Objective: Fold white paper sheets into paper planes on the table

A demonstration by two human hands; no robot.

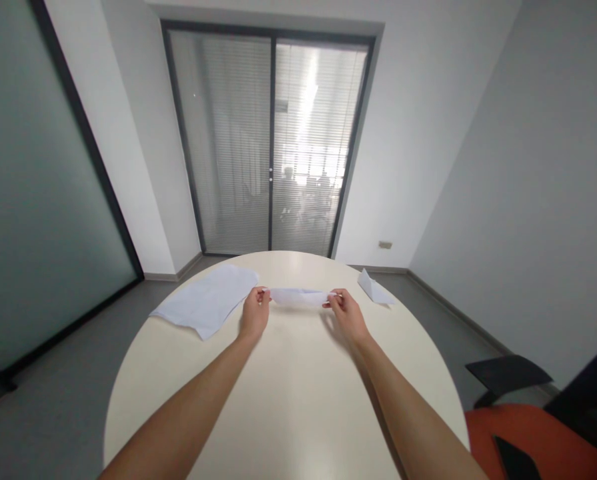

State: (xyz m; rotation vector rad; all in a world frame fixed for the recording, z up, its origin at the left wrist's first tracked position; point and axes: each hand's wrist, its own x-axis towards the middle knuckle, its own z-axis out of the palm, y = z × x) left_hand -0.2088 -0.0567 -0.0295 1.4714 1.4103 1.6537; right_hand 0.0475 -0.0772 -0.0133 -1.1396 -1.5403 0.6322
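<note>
A strip of folded white paper is stretched between my two hands, just over the far half of the table. Its left end is pinched by my left hand, fingers closed on the edge. At the other end, my right hand grips the paper between thumb and fingers. Left of my left hand lie white paper sheets, spread flat with uneven edges. Beyond my right hand, a folded white paper piece rests near the table's right rim, part of it standing up.
The round cream table fills the middle. An orange chair with a black armrest stands close on the right. Past the table is a glass door with blinds. A frosted glass panel is at left.
</note>
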